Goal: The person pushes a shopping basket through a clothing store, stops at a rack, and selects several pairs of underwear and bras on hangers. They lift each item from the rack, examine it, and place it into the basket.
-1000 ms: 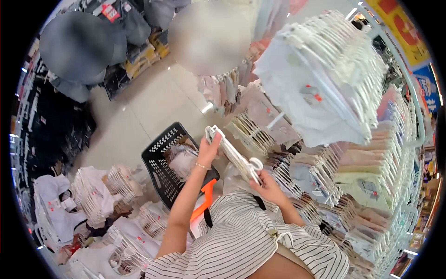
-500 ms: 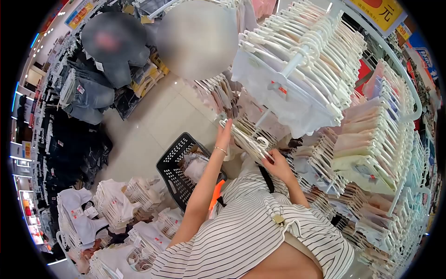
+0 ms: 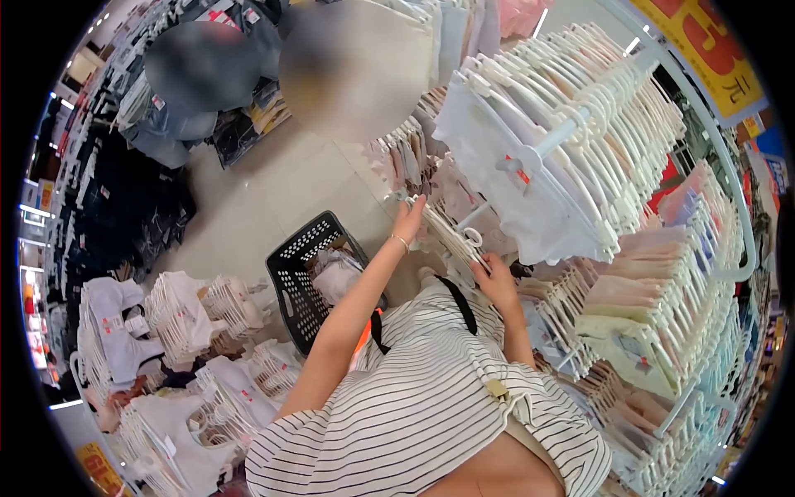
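Slim white plastic hangers (image 3: pixel 447 236) in tight grips of left hand (image 3: pixel 408 222), right hand (image 3: pixel 497 282)

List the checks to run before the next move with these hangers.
1. Left hand grips the far end of the hanger bundle: ok.
2. Right hand holds the hook end: ok.
3. Bundle clear of the hanging garments: cannot tell.
4. Basket close beside the left arm: ok.
5. Free room in the basket: cannot tell.
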Demonstrator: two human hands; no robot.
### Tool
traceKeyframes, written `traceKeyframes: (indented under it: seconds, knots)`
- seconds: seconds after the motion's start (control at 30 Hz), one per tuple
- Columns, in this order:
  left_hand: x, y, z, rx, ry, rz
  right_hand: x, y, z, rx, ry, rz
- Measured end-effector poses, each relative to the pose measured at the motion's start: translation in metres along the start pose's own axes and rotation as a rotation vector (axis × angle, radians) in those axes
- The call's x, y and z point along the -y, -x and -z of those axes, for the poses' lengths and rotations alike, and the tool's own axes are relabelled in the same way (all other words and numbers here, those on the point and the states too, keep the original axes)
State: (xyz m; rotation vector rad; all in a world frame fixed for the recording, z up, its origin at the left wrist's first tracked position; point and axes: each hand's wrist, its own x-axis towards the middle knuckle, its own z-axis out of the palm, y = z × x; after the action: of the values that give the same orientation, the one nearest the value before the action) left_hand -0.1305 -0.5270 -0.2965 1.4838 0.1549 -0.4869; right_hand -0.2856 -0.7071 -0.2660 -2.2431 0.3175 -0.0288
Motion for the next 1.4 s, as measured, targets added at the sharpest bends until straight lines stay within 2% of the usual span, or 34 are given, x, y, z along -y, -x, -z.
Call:
traceKeyframes:
  seconds: [0.07,0.27,0.33,0.37,0.47,0.5,0.57,0.6,0.63,0.73,0.77,0.97,1.07,1.17,1.23,1.27,1.4]
  knots:
    - [-0.011,0.003,-0.001,0.000,0.008,0.110,0.001,-0.006,-0.001,-0.003,0.063,-0.017]
    - [0.047,-0.054,0.003,-0.099,-0.127,0.011,-0.040,-0.030,-0.022,0.064,-0.016,0.012]
    - [0.035,-0.051,0.002,-0.081,-0.213,0.051,-0.057,-0.038,-0.026,0.097,-0.084,-0.015]
    - [0.028,-0.050,0.002,-0.072,-0.256,0.070,-0.061,-0.041,-0.027,0.077,-0.003,0.012]
    - [0.057,-0.068,-0.003,-0.062,-0.236,-0.073,-0.069,-0.053,-0.025,0.013,0.029,0.166]
    - [0.056,-0.065,-0.006,-0.061,-0.358,-0.020,-0.068,-0.057,-0.022,0.020,0.106,0.110]
    - [0.041,-0.060,-0.018,-0.054,-0.604,0.082,-0.080,-0.069,-0.023,-0.035,0.067,0.106]
    - [0.041,-0.060,-0.025,-0.015,-0.567,0.067,-0.076,-0.074,-0.022,-0.063,0.048,0.106]
    - [0.041,-0.059,-0.033,0.023,-0.528,0.051,-0.072,-0.078,-0.018,-0.043,0.115,-0.002]
    - [0.029,-0.051,-0.052,0.134,-0.468,0.057,-0.053,-0.087,-0.007,-0.090,0.245,-0.108]
    - [0.029,-0.052,-0.057,0.162,-0.427,0.058,-0.065,-0.093,-0.008,-0.159,0.215,0.008]
    - [0.045,-0.064,-0.056,0.137,-0.487,0.073,-0.069,-0.105,-0.004,-0.224,0.496,-0.041]
    - [0.056,-0.063,-0.043,0.105,-0.494,0.087,-0.081,-0.109,-0.007,-0.280,0.504,0.141]
    - [0.063,-0.053,-0.032,0.124,-0.475,0.152,-0.073,-0.104,-0.002,-0.206,0.426,0.159]
    - [0.064,-0.050,-0.029,0.134,-0.547,0.189,-0.077,-0.104,-0.001,-0.110,0.069,-0.014]
    - [0.065,-0.049,-0.030,0.129,-0.503,0.176,-0.079,-0.105,0.000,-0.060,-0.109,-0.100]
    - [0.036,-0.029,-0.044,0.124,-0.205,0.145,-0.100,-0.113,-0.004,-0.014,-0.297,-0.115]
